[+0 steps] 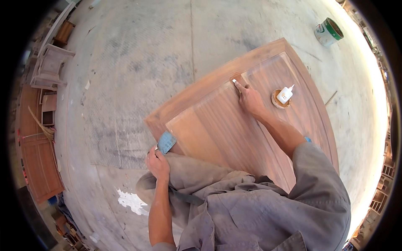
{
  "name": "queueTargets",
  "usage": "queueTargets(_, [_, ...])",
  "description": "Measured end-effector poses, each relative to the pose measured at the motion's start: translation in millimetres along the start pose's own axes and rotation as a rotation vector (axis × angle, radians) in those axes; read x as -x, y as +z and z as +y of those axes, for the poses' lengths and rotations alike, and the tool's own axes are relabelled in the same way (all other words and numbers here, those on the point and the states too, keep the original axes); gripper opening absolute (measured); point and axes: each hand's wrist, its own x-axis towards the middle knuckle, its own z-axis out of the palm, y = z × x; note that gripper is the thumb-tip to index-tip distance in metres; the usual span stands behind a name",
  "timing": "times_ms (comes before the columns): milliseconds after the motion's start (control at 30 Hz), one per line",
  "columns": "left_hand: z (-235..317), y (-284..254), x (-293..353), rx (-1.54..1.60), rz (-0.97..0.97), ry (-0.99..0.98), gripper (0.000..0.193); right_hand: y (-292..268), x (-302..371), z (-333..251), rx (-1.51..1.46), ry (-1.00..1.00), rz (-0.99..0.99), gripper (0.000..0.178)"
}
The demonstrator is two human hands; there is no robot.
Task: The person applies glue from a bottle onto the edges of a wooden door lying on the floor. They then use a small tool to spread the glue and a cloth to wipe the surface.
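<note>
"Where's the left hand?"
"Left of centre, fingers curled in a pinch, forearm nearly upright near the bottom edge."
"And the right hand?"
"Higher, right of centre, index finger pointing up-left; its thumb I can't quite make out."

floor: grey, stained | wooden furniture: left | bright glare: right
</note>
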Motion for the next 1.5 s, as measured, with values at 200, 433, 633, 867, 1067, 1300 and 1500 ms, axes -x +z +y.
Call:
queueTargets(200, [-4.1,0.0,0.4,0.027,0.009,0.043,0.032,-1.0,0.6,2.0,-0.013,0.000,-0.040,0.050])
queueTargets(433, [-1.8,-1.9,-4.6,0.010,-0.014,0.054,0.033,-2.7,-15.1,0.4,0.011,0.014,-0.023,0.052])
queueTargets(633, [-3.1,-0.3,2.9,-0.001,0.017,0.063,0.034,-2.6,5.7,0.0,-0.001,0.038,0.002,0.053])
queueTargets(867, [-2.6,-0.3,-2.4,0.005,0.028,0.079,0.034,-0.5,1.3,5.9,0.003,0.024,-0.001,0.053])
queueTargets(1067, [-3.2,-0.2,-0.4,0.012,0.001,0.077,0.033,-3.0,4.8,8.9,-0.005,0.023,-0.015,0.053])
queueTargets(1300, [-2.3,2.3,-4.7,-0.010,0.014,0.081,0.034,1.2,-13.6,-0.3,-0.031,0.046,0.088,0.050])
queueTargets(1500, [-4.1,0.0,-0.9,-0.011,0.019,0.071,0.035,10.3,-0.6,-4.0,-0.064,0.052,0.056,0.049])
